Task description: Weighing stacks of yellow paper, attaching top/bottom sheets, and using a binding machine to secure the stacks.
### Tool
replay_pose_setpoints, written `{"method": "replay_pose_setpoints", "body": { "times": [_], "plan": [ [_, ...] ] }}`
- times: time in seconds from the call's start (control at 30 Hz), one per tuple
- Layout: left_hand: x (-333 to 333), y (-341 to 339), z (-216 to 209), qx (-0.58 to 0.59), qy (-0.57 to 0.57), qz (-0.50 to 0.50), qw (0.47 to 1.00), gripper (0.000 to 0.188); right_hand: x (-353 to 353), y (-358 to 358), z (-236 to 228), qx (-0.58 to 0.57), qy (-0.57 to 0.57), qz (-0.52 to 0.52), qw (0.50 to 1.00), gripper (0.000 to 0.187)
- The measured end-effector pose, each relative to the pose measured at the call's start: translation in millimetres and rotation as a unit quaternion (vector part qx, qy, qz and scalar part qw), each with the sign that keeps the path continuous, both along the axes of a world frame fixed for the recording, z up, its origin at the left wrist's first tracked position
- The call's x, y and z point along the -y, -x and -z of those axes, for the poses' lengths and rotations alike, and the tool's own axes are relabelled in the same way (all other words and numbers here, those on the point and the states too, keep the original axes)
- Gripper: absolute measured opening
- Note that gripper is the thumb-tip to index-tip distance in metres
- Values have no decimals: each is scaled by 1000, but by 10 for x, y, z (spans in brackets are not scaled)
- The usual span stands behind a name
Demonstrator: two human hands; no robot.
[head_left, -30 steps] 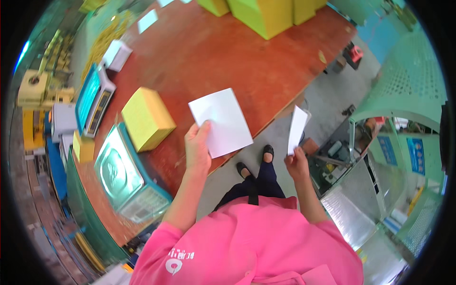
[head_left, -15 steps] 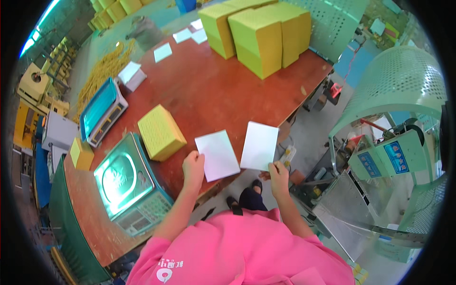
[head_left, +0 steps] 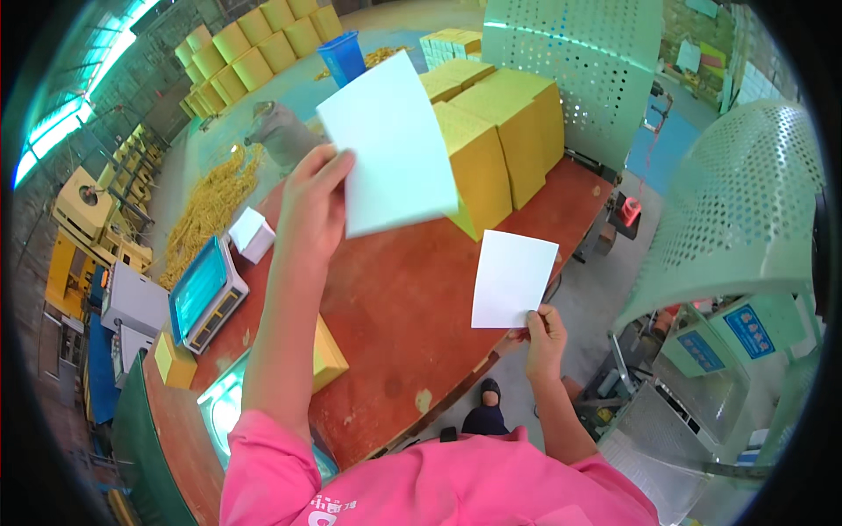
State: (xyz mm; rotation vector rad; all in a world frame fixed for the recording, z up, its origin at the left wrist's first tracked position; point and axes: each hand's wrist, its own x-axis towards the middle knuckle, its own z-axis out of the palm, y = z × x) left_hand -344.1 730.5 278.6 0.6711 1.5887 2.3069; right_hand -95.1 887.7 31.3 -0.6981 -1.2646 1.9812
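My left hand (head_left: 317, 200), raised over the red-brown table (head_left: 395, 298), pinches a white sheet of paper (head_left: 390, 149) by its left edge. That sheet hides part of the yellow paper stacks (head_left: 500, 140) behind it. My right hand (head_left: 545, 337) is lower, by the table's right edge, with thumb and fingers closed on the bottom corner of a second white sheet (head_left: 515, 280). Both sheets look blank on the side I see. Beneath my left forearm a smaller yellow stack (head_left: 328, 358) is partly hidden, as is a shiny-topped scale (head_left: 221, 405).
A second scale (head_left: 208, 294) and a white paper stack (head_left: 252, 235) stand on the left side of the table, near a small yellow block (head_left: 174, 361). Perforated green machine guards (head_left: 732, 202) rise at the right. On the floor beyond are a blue bin (head_left: 342, 60) and yellow rolls (head_left: 254, 48).
My left hand has lifted its sheet up and away from me, toward the yellow stacks. The right hand with its sheet has shifted slightly right. The view has tilted to show more of the far room.
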Motion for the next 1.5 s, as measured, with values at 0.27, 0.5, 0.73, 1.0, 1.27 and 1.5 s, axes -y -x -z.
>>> {"method": "replay_pose_setpoints", "body": {
  "times": [0.27,0.5,0.73,1.0,1.27,1.5],
  "plan": [
    [-1227,1428,728,127,60,-61,988,9,-408,784,-36,-41,55,-79,995,7],
    [-1384,1406,895,101,191,-140,966,16,-532,882,125,-11,75,-125,989,7],
    [-1438,1282,849,49,222,-205,952,28,-535,864,124,-29,51,-173,983,8],
    [-1442,1141,839,32,262,-219,939,34,-561,779,168,-44,52,-176,982,9],
    [-1514,1662,543,-407,436,-242,765,29,-1084,894,435,-277,293,-160,901,13],
    [-2021,1818,974,-461,549,-126,686,46,-1521,1648,515,-258,55,-102,959,9]
  ]
}}
